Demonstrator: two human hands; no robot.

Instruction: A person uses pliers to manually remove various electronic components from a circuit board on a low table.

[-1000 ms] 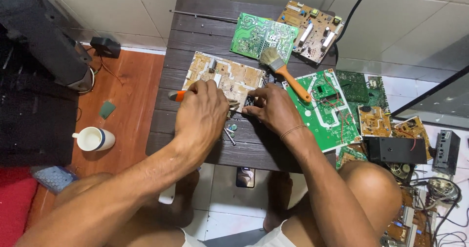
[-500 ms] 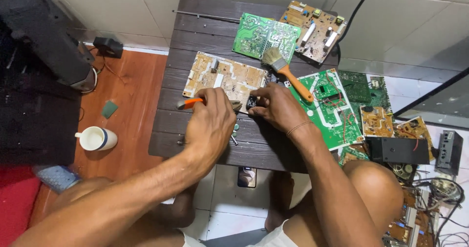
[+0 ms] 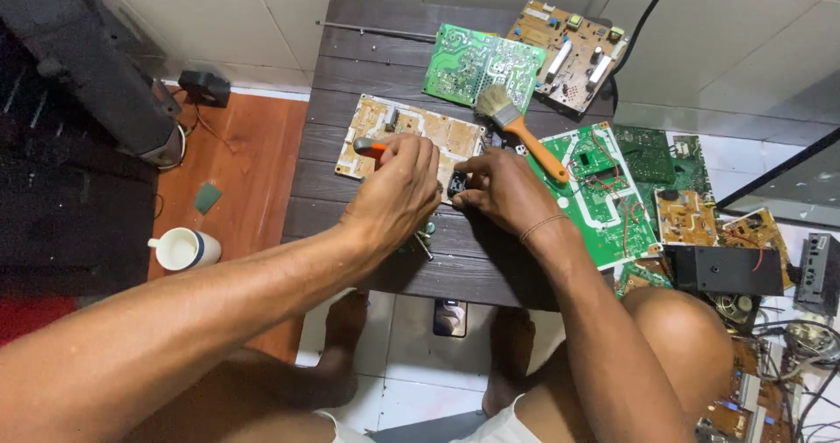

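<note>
Hands at work near the bench's middle: left hand (image 3: pixel 394 193) grips an orange-handled tool (image 3: pixel 371 148) while right hand (image 3: pixel 499 189) pinches a small black part (image 3: pixel 457 184) against the tan circuit board (image 3: pixel 455 134), best held steady.

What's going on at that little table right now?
A person sits at a dark wooden table working on a beige circuit board. The left hand holds an orange-handled tool over the board, while the right hand pinches a small black part at the board's edge. A brush and more boards lie around; a white mug stands on the floor.
</note>
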